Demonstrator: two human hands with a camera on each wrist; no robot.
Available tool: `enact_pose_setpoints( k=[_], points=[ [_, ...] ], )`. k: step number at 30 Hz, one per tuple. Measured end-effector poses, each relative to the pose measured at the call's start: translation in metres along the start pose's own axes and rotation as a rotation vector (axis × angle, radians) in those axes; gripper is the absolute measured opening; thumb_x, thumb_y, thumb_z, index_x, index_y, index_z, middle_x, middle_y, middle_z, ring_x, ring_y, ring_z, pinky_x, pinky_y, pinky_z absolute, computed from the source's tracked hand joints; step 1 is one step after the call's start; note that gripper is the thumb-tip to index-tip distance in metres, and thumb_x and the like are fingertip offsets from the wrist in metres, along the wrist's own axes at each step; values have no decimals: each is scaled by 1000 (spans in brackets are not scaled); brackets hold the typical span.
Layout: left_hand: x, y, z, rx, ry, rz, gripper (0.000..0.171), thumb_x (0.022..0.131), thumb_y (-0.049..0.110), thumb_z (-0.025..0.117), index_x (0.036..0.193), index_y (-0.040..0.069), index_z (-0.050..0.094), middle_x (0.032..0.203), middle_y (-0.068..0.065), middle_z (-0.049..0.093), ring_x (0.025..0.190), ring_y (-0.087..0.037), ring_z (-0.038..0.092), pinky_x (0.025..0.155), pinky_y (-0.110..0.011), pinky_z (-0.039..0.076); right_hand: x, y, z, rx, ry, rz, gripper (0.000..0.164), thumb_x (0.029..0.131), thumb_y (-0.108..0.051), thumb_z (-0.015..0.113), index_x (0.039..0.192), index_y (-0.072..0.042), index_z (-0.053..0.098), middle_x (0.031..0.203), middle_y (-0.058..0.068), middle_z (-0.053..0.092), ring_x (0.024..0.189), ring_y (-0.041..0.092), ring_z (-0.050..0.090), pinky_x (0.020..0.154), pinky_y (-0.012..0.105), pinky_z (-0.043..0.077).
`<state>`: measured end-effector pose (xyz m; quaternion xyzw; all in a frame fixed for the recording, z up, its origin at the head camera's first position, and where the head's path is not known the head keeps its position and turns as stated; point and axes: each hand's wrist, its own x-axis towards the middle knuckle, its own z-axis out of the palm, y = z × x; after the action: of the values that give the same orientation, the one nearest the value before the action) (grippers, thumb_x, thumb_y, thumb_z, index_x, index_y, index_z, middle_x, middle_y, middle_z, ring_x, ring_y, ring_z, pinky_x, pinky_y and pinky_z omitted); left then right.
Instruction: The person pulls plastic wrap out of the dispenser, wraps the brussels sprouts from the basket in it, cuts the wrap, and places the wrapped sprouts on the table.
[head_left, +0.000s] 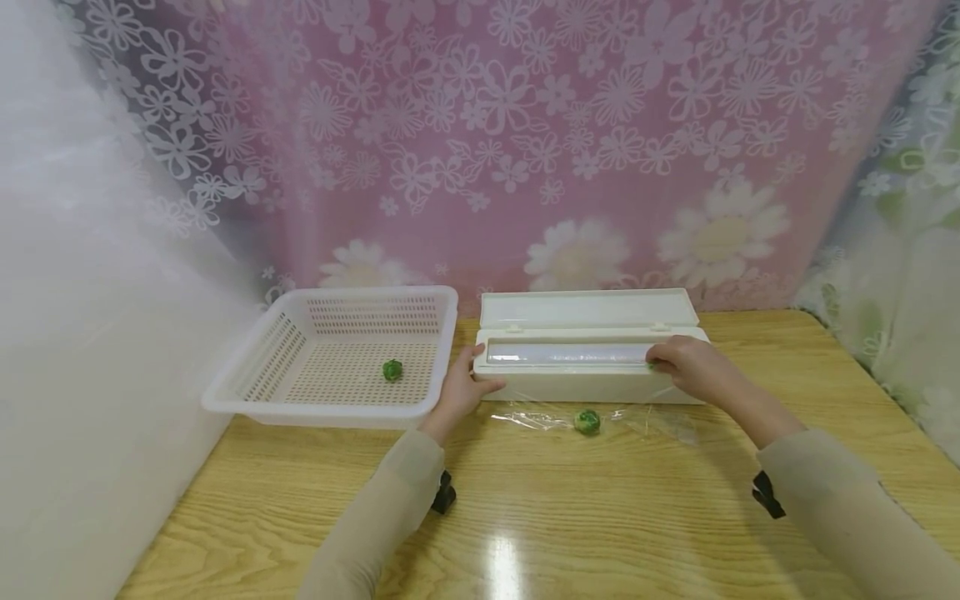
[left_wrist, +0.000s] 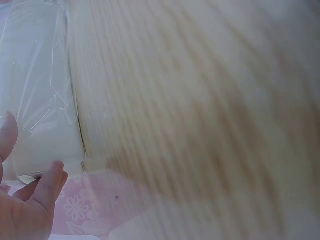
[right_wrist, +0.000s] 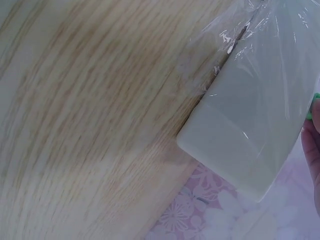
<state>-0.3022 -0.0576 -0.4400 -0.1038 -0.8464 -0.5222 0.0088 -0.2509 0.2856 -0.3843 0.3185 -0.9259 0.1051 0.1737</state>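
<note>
A white cling film dispenser (head_left: 585, 387) stands on the table with its lid (head_left: 588, 309) tipped back and a film roll (head_left: 566, 353) inside. Clear film (head_left: 528, 417) hangs from its front edge onto the table, around a small green Brussels sprout (head_left: 588, 422). My left hand (head_left: 459, 390) grips the dispenser's left end, thumb on the front and fingers round the side. At the right part of the front rim, my right hand (head_left: 693, 367) pinches a small green slider (right_wrist: 313, 107), mostly hidden by the fingers.
On the left stands a white perforated plastic basket (head_left: 330, 411) holding another Brussels sprout (head_left: 392, 370). A pink flowered curtain (head_left: 465, 192) hangs behind the wooden table (head_left: 570, 517). A white wall surface (head_left: 90, 350) borders the left side.
</note>
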Motion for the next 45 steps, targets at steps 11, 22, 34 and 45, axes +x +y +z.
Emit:
enact_pose_setpoints(
  k=[11, 22, 34, 45],
  points=[
    [-2, 3, 1, 12, -5, -8, 70, 70, 16, 75, 130, 10, 40, 125, -20, 45, 112, -29, 44, 86, -36, 42, -7, 2, -1, -13, 9, 1, 15, 70, 7, 67, 82, -1, 64, 74, 7, 59, 68, 24, 56, 59, 35, 48],
    [-2, 1, 1, 9, -3, -15, 70, 70, 18, 75, 130, 10, 40, 124, -19, 46, 110, -27, 46, 86, -35, 42, -17, 8, -5, -25, 20, 10, 16, 71, 8, 66, 83, -1, 64, 75, 6, 58, 68, 23, 56, 57, 34, 48],
    [-2, -1, 0, -6, -4, -24, 71, 69, 17, 76, 130, 10, 39, 122, -17, 48, 99, -24, 52, 76, -30, 47, -30, 18, -14, -49, 4, 86, 15, 71, 9, 64, 83, 1, 63, 73, 9, 58, 64, 24, 55, 53, 35, 47],
    [-1, 1, -1, 24, -6, -13, 71, 71, 18, 75, 131, 10, 38, 126, -20, 44, 110, -29, 46, 84, -34, 44, -36, 26, -15, -52, 23, 102, 17, 70, 9, 65, 85, 0, 63, 75, 9, 57, 65, 25, 55, 53, 36, 47]
  ],
)
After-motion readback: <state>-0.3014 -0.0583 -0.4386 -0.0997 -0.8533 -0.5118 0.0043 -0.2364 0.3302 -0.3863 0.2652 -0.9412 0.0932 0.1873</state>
